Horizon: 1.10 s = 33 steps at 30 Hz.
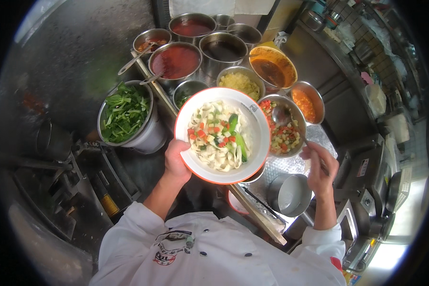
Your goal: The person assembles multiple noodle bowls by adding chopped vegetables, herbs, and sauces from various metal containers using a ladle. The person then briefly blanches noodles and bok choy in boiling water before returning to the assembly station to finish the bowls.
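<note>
My left hand (178,161) grips the rim of a white bowl (258,143) with an orange edge, thumb over its near left side. Wide noodles (212,155) fill its middle, topped with diced red and pale vegetables and a green leafy stalk (240,143). Closed around a ladle's handle, my right hand (321,164) is to the right of the bowl. The ladle's round head (281,115) rests in a metal bowl of diced vegetables (286,138), partly behind the white bowl's right rim.
Behind stand pots of red sauce (175,61), a dark liquid pot (222,49), chopped yellow food (240,85), a yellow-rimmed brown sauce bowl (271,67) and an orange sauce pot (304,104). A bucket of leafy greens (125,114) is at left; a small metal pot (291,194) is near right.
</note>
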### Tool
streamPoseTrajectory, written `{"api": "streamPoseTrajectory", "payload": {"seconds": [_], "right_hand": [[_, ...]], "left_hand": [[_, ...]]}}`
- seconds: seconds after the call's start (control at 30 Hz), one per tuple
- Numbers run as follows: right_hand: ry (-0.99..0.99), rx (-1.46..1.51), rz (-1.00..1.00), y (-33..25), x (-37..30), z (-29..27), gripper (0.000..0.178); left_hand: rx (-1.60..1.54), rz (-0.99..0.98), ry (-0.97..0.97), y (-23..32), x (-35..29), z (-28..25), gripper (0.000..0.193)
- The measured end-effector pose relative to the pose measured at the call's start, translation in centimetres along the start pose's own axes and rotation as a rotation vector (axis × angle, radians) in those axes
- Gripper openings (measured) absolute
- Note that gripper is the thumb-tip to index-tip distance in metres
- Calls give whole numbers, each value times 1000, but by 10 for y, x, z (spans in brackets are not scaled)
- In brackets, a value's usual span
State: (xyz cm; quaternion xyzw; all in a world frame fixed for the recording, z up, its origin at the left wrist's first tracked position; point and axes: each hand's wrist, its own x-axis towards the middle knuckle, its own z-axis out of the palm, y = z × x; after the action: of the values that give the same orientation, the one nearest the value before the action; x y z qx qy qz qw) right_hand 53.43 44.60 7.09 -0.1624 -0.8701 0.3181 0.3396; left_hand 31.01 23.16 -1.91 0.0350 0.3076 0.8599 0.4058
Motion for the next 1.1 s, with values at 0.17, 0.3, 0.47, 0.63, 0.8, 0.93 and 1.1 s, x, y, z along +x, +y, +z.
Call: {"api": "streamPoseTrajectory", "payload": {"seconds": [0.17,0.3,0.47,0.63,0.8,0.93,1.1], "right_hand": [[-129,174,304,36,-24,17,18],[-43,529,548,45,-31,14,24],[23,641,657,48,-28,7,28],[100,812,721,59,-29,4,29],[214,814,740,61,-13,-6,28],[213,822,608,31,2,-16,28],[-86,701,216,-23,2,-12,26]], "left_hand": [[16,47,45,7,-6,-3,60],[96,83,110,12,-9,-5,71],[51,166,72,20,-13,-7,70],[94,199,125,21,-19,-2,72],[96,174,178,17,-20,5,73],[93,142,197,12,-21,7,72],[44,90,120,10,-19,8,71]]}}
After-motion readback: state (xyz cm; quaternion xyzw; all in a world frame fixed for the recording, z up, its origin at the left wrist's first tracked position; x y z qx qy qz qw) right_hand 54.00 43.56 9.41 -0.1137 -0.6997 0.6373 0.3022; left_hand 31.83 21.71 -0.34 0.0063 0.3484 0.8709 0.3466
